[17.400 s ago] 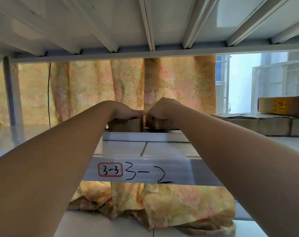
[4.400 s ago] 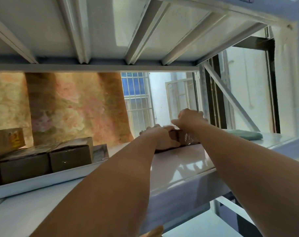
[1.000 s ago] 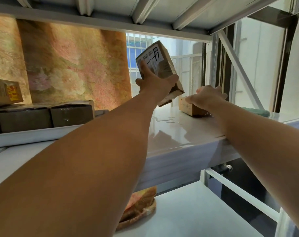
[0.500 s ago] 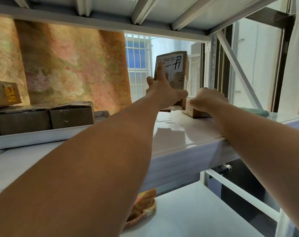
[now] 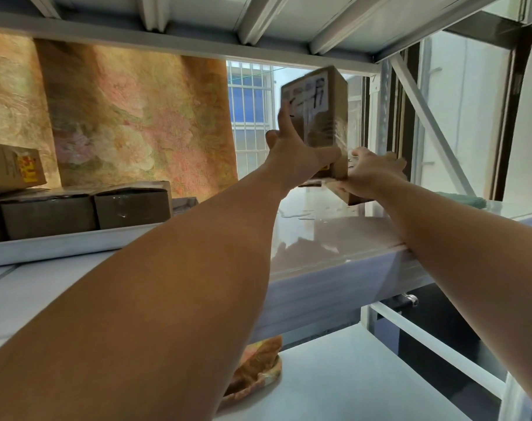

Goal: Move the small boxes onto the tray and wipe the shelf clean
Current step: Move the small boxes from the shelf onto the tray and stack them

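Note:
My left hand (image 5: 295,153) holds a brown cardboard box (image 5: 322,117) with a white written label, raised upright above the white shelf (image 5: 334,241); fingers spread on its labelled face, thumb at its lower edge. My right hand (image 5: 371,171) curls over a second, smaller brown box (image 5: 349,197) at shelf level; that box is mostly hidden by the hand. The two boxes touch or nearly touch. On the left stands a white tray (image 5: 61,247) with several brown boxes (image 5: 131,205) in it, one with a yellow label (image 5: 12,168) stacked on top.
A green cloth (image 5: 465,201) lies on the shelf at the far right. Small wet puddles (image 5: 301,214) sit on the shelf below the hands. A floral curtain (image 5: 137,117) hangs behind. Metal beams run close overhead, and a diagonal brace (image 5: 428,123) stands at right.
My left hand has turned the labelled box upright and brought it right, against my right hand. My right hand has stayed on the smaller box, drawing it slightly nearer.

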